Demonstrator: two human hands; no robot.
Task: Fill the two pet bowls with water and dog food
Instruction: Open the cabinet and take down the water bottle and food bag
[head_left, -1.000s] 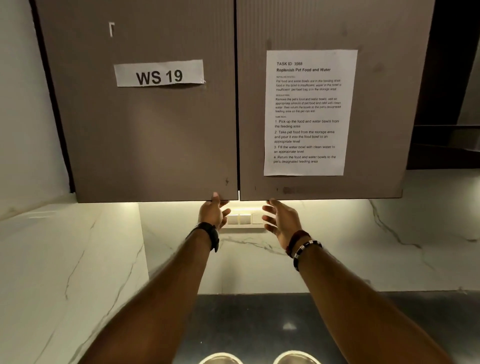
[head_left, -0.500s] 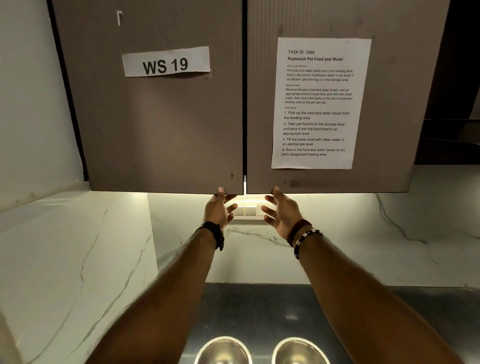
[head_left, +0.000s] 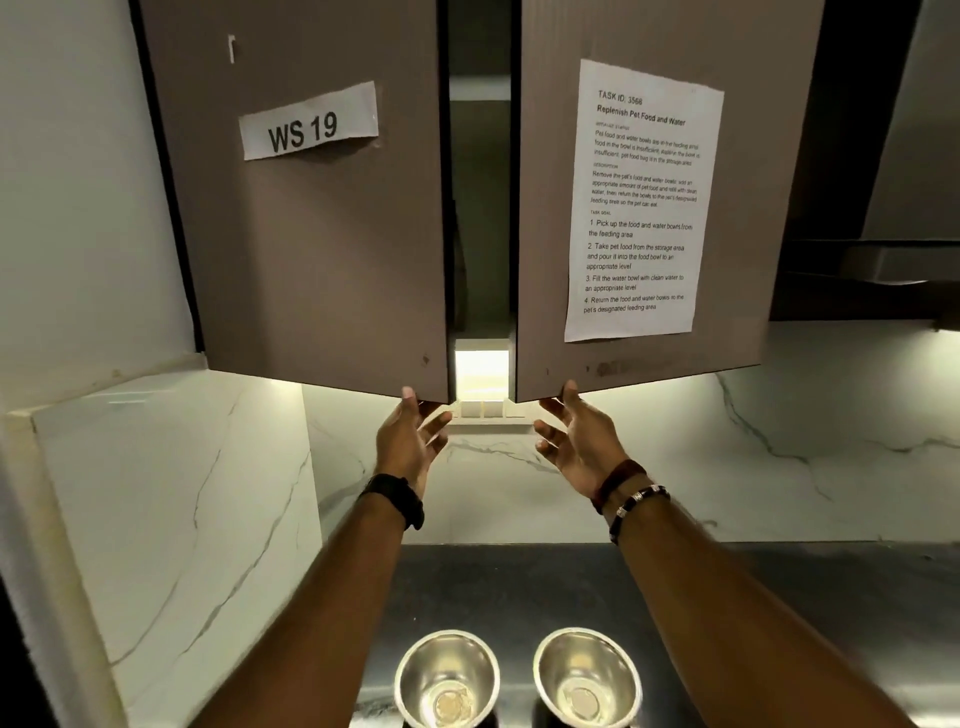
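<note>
Two empty steel bowls stand side by side on the dark counter below me: the left bowl (head_left: 448, 675) and the right bowl (head_left: 587, 673). Above them hangs a brown wall cupboard. My left hand (head_left: 410, 441) hooks its fingertips under the bottom edge of the left cupboard door (head_left: 322, 249). My right hand (head_left: 576, 441) does the same under the right cupboard door (head_left: 649, 364). Both doors stand slightly ajar, with a dark gap (head_left: 480, 208) between them. Inside the gap only a shelf edge shows; no food bag or water is visible.
A "WS 19" label (head_left: 309, 122) is stuck on the left door and a task sheet (head_left: 641, 202) on the right door. White marble walls (head_left: 156, 493) enclose the left and back. A dark hood (head_left: 883, 260) hangs at the right.
Both cupboard doors have swung out towards me, and the thin slit between them has widened into a clear gap. My view has dropped, so both bowls now show fully.
</note>
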